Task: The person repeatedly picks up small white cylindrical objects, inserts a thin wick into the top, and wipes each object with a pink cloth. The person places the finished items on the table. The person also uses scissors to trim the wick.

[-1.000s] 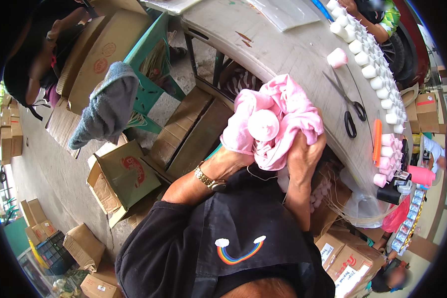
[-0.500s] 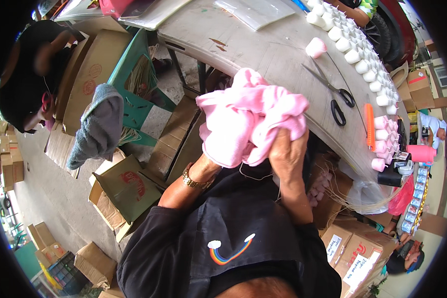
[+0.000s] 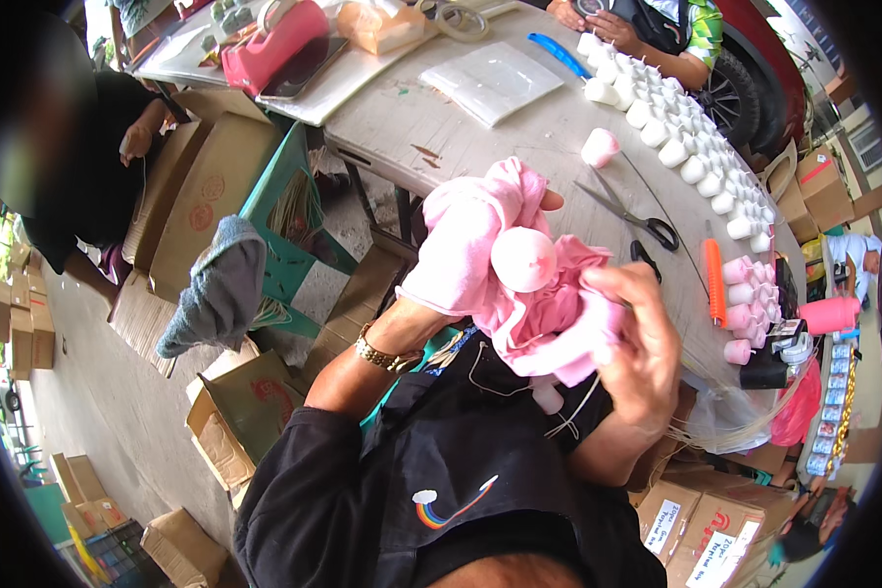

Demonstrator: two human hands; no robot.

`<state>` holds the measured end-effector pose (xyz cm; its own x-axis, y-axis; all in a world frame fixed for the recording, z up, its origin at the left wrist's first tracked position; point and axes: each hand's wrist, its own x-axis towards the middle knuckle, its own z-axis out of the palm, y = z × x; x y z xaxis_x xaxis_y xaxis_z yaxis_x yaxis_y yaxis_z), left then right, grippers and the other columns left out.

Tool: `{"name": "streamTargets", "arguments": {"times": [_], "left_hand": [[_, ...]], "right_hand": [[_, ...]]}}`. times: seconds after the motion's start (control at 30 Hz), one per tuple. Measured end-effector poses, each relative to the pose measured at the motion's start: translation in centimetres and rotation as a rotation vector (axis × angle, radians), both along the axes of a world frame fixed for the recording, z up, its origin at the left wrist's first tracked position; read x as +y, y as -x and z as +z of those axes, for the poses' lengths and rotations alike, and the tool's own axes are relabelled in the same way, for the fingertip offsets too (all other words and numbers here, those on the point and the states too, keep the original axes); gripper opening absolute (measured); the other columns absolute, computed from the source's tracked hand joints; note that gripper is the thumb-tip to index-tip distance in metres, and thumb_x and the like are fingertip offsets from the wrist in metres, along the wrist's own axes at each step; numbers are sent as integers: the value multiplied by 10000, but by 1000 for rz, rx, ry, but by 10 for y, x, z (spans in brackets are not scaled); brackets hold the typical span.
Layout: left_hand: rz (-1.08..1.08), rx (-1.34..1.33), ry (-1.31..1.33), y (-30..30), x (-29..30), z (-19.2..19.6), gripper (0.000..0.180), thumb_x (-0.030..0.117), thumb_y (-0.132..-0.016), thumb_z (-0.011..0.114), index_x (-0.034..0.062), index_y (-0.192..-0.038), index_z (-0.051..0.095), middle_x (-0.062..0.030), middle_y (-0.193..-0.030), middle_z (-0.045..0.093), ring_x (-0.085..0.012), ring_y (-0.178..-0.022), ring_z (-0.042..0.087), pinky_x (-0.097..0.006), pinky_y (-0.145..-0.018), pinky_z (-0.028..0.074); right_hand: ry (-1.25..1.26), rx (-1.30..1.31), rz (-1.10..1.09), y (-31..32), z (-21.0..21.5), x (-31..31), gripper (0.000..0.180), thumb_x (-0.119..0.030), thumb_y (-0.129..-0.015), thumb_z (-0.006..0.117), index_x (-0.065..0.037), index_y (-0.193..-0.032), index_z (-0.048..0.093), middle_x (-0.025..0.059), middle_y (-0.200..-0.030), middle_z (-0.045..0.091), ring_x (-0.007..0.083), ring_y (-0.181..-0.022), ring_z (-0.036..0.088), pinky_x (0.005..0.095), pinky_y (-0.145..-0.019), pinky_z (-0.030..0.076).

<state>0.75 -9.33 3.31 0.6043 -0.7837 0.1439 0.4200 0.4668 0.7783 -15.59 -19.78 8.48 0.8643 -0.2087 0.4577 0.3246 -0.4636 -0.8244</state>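
Head view shows a rounded pink piece [image 3: 524,260] nestled in pink cloth [image 3: 449,250] by the worktop's [image 3: 529,149] near edge; the right hand [image 3: 644,338] pinches the cloth, the left hand's [image 3: 421,317] grip, mostly covered, cannot be told

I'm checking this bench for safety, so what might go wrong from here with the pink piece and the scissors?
The round pink piece rests among loose folds of the pink cloth, so it might slip out if the right hand, at the cloth's edge, tugs. The scissors lie with blades parted on the table, so a careless reach could nick a finger.
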Motion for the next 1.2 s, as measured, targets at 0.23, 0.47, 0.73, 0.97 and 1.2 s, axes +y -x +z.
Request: {"name": "streamTargets", "arguments": {"times": [0.23,0.47,0.73,0.97,1.2], "left_hand": [[321,-425,-284,10,-23,31,143,145,-966,535,18,-933,592,-24,-789,597,-85,-678,513,-259,-633,463],[259,-838,-275,6,-32,78,205,198,-997,468,53,-937,600,-4,-707,553,-92,-646,499,-259,-619,445],[358,-1312,-359,-51,-83,121,154,151,-925,526,70,-1018,618,-52,-841,630,-147,-761,603,-292,-661,493],[1188,-2141,-1126,-142,-134,0,551,335,-972,386,-54,-1362,421,-246,-1298,535,-374,-1210,516,-426,-1034,411],[396,-2226,-475,-125,-77,-65,431,216,-909,512,36,-1301,530,-186,-1136,617,-301,-1065,613,-386,-905,496]], "right_hand": [[102,-215,-354,-32,-29,22,597,-164,-736,809,-1,-1253,559,54,-949,519,105,-680,489,218,-503,381],[544,-652,-587,-45,-31,-6,654,-168,-666,884,-40,-1225,570,96,-911,570,209,-740,587,300,-556,499],[683,-624,-683,-30,-37,-12,656,-131,-691,864,-65,-1211,471,137,-949,565,270,-775,575,376,-647,478],[591,-702,-756,-27,-48,-13,708,-131,-604,900,-119,-1228,567,94,-957,553,226,-769,588,318,-579,499],[414,-536,-536,-14,-64,-19,645,-74,-745,801,-30,-1281,444,176,-1087,494,241,-911,515,328,-758,464]]}}
